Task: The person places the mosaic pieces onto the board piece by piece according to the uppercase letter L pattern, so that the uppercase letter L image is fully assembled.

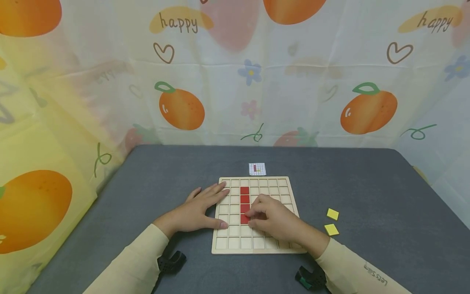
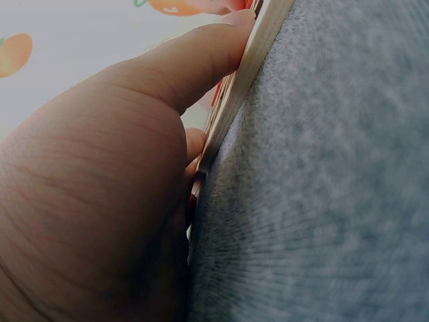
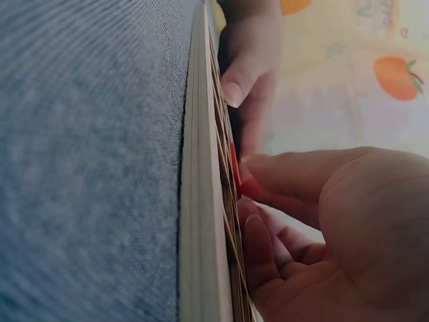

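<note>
A wooden grid board (image 1: 222, 243) lies on the dark grey table, with a column of red square tiles (image 1: 244, 199) set in its cells. My left hand (image 1: 198, 208) rests at the board's left edge, its fingers spread and thumb on the frame. Over the lower end of the red column, my right hand (image 1: 275, 216) has its curled fingers and thumb at the lowest red tile (image 1: 244, 219), pinching it at its cell. Red shows right at those fingertips in the right wrist view, close to the board's surface, while part of the tile is hidden by the fingers.
Two yellow square tiles (image 1: 332, 230) lie on the table (image 1: 382, 204) to the right of the board. Behind the board is a small printed card (image 1: 257, 169) with a grid and a red bar. A fruit-patterned curtain (image 1: 220, 81) hangs behind the table.
</note>
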Tool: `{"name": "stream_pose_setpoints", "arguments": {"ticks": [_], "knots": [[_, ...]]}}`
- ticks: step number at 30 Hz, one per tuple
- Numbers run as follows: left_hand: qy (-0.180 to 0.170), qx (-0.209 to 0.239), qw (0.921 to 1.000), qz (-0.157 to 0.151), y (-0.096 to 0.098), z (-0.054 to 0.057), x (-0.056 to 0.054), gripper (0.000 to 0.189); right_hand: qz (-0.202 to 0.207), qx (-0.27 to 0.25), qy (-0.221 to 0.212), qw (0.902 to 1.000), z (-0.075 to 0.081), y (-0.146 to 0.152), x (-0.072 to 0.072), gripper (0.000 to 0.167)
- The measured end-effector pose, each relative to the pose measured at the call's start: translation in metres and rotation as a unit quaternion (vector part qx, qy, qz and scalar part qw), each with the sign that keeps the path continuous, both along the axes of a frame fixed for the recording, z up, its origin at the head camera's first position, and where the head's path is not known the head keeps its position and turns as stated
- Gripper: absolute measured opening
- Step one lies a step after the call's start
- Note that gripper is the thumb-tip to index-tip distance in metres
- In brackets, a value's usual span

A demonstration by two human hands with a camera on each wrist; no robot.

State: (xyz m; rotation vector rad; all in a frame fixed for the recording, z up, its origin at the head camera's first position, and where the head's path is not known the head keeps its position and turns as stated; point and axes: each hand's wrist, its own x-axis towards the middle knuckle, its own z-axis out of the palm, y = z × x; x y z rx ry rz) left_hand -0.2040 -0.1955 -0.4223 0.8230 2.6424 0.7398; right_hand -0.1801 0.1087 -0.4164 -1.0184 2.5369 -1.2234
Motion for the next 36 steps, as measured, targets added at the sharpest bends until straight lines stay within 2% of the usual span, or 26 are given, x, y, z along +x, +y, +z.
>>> {"name": "stream_pose_setpoints", "arguments": {"ticks": [5, 15, 23, 31, 36], "knots": [[-0.003, 0.007, 1.0000, 0.000, 0.000, 0.001, 0.002, 0.108, 0.007, 0.000, -0.030, 0.9995, 0.001, 0.002, 0.002, 0.021], [-0.004, 0.005, 1.0000, 0.000, 0.000, 0.001, 0.002, 0.108, 0.028, -0.046, -0.071, 0.9960, 0.011, 0.008, 0.002, 0.038], [-0.005, 0.003, 1.0000, 0.001, 0.000, 0.001, 0.001, 0.109, 0.007, -0.071, -0.100, 0.9924, 0.017, 0.024, 0.000, 0.041], [-0.004, 0.006, 1.0000, -0.004, -0.001, 0.002, 0.001, 0.109, -0.021, -0.113, -0.131, 0.9847, 0.014, 0.056, -0.003, 0.045], [-0.003, 0.001, 1.0000, -0.003, -0.001, 0.002, 0.001, 0.109, -0.045, -0.146, -0.128, 0.9799, 0.016, 0.077, -0.003, 0.043]]}}
